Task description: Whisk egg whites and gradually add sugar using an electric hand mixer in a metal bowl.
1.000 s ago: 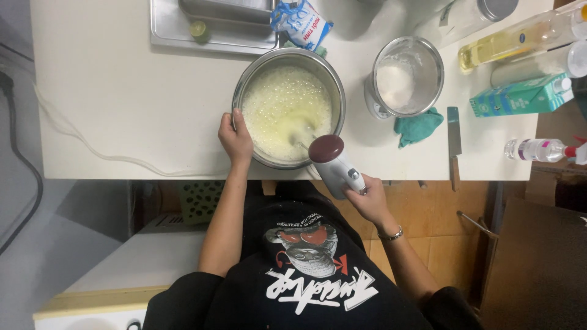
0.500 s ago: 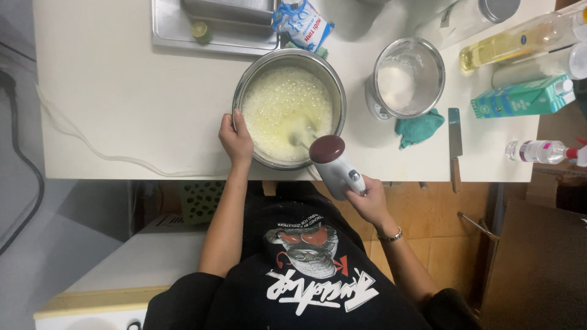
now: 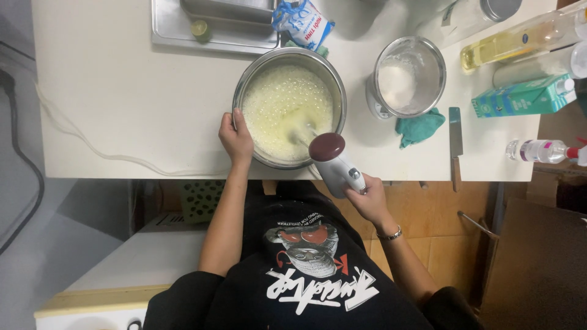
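A large steel mixing bowl (image 3: 244,85) stands on the white counter, filled with pale yellow frothy batter (image 3: 278,101). My left hand (image 3: 235,139) grips the bowl's near-left rim. My right hand (image 3: 365,198) holds a white hand mixer with a dark red end (image 3: 333,160), tilted over the bowl's near edge. Its beaters (image 3: 302,133) dip into the batter and look blurred.
A smaller steel bowl with white powder (image 3: 428,55) sits to the right, a teal cloth (image 3: 417,127) and a knife (image 3: 455,143) beside it. Bottles and a green carton (image 3: 523,96) line the right side. A sink (image 3: 177,30) and a plastic bag (image 3: 302,23) lie behind the bowl.
The mixer has shifted very slightly; both hands and the bowl stay where they were.
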